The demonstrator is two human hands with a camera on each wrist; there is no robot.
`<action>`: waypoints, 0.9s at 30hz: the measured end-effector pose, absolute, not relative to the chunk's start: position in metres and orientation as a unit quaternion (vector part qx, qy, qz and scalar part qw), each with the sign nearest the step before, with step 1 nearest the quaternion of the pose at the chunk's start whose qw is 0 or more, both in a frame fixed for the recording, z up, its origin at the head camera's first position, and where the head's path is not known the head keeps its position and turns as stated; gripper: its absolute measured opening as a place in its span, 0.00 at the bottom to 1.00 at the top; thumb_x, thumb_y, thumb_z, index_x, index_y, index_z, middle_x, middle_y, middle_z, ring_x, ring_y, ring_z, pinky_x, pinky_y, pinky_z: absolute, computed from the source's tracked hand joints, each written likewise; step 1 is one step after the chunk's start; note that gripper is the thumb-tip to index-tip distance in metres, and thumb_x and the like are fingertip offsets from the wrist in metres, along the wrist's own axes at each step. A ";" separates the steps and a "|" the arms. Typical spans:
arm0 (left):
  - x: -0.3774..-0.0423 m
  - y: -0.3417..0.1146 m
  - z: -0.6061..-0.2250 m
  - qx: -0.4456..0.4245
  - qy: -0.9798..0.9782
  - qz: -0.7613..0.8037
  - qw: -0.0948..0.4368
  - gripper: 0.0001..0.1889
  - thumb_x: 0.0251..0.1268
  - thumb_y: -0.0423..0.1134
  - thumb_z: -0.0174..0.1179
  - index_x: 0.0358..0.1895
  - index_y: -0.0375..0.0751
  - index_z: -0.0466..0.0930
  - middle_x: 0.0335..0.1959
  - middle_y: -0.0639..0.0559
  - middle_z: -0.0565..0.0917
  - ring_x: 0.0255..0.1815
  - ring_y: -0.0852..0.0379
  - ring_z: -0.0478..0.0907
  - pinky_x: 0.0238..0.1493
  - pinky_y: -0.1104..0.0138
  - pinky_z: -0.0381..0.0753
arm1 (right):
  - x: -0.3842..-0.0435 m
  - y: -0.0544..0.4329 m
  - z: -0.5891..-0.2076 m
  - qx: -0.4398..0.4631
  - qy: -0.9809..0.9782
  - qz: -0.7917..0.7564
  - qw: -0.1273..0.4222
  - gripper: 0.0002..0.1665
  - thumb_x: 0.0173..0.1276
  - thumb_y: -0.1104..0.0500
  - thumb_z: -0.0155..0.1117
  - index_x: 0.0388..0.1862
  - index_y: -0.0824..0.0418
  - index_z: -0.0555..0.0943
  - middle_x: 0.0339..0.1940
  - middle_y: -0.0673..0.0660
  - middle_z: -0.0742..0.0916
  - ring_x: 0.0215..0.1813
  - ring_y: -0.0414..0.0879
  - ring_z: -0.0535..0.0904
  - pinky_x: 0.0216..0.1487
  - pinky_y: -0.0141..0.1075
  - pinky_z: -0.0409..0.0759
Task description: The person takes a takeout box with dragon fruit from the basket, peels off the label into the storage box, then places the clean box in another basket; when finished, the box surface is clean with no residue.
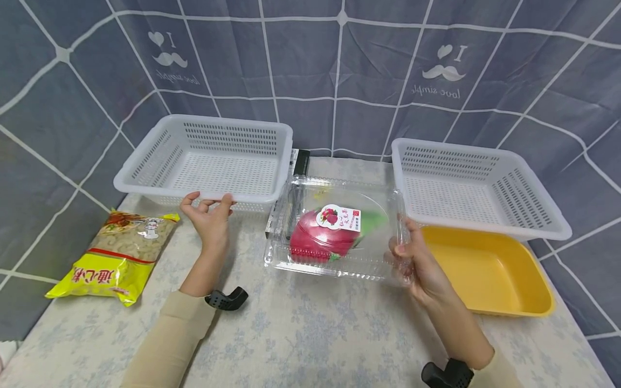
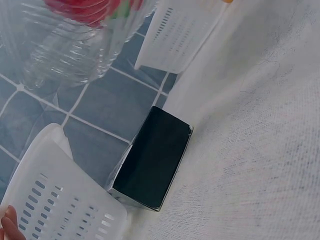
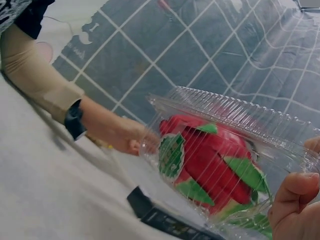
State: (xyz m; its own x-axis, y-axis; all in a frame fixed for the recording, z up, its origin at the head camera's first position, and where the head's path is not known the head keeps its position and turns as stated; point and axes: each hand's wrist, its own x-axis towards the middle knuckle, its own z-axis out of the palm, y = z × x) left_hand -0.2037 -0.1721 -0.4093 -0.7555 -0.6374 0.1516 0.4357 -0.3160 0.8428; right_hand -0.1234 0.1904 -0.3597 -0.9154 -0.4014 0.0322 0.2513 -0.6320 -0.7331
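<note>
My right hand [image 1: 419, 258] grips the right edge of a clear plastic clamshell box [image 1: 373, 264], raised above the table and tilted. Inside it lies a red dragon fruit [image 1: 310, 231] with green tips and a white label on the lid above it. At the left, my left hand [image 1: 208, 218] has its bent fingers and thumb at the front rim of a white plastic basket [image 1: 145, 188]. Only some fingertips [image 2: 11, 227] show against that basket in the left wrist view. The right wrist view shows my right thumb [image 3: 300, 187] on the clamshell box's edge.
A dark box [image 2: 155, 157] stands between the two white baskets, partly behind the clamshell box. The second white basket [image 1: 538, 215] is at the right, with a yellow tub [image 1: 485, 269] in front of it. A yellow bag of pasta [image 1: 121, 253] lies far left. A grid-patterned curtain [image 1: 310, 64] hangs behind.
</note>
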 end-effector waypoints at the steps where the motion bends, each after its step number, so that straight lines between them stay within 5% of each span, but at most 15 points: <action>1: -0.204 -0.172 -0.409 0.106 -0.481 -0.804 0.334 0.28 0.59 0.22 0.63 0.51 0.44 0.54 0.28 0.47 0.70 0.23 0.57 0.82 0.26 0.72 0.78 | -0.122 0.191 -0.363 -0.106 0.385 -0.898 0.185 0.41 0.62 0.76 0.47 0.67 0.49 0.48 0.30 0.50 0.77 0.25 0.36 0.74 0.17 0.19 0.70; 14: -0.203 -0.172 -0.409 0.104 -0.488 -0.798 0.337 0.28 0.59 0.21 0.62 0.51 0.46 0.54 0.27 0.48 0.71 0.23 0.57 0.81 0.26 0.72 0.78 | -0.108 0.195 -0.396 -0.164 0.350 -0.895 0.223 0.37 0.63 0.77 0.39 0.64 0.48 0.48 0.32 0.49 0.74 0.28 0.37 0.64 0.20 0.17 0.66; 27: -0.203 -0.172 -0.410 0.100 -0.490 -0.800 0.331 0.28 0.60 0.23 0.63 0.52 0.45 0.54 0.28 0.47 0.70 0.24 0.56 0.81 0.27 0.69 0.78 | -0.097 0.195 -0.418 -0.154 0.361 -0.892 0.226 0.39 0.64 0.77 0.40 0.66 0.48 0.44 0.34 0.48 0.74 0.29 0.33 0.69 0.20 0.16 0.68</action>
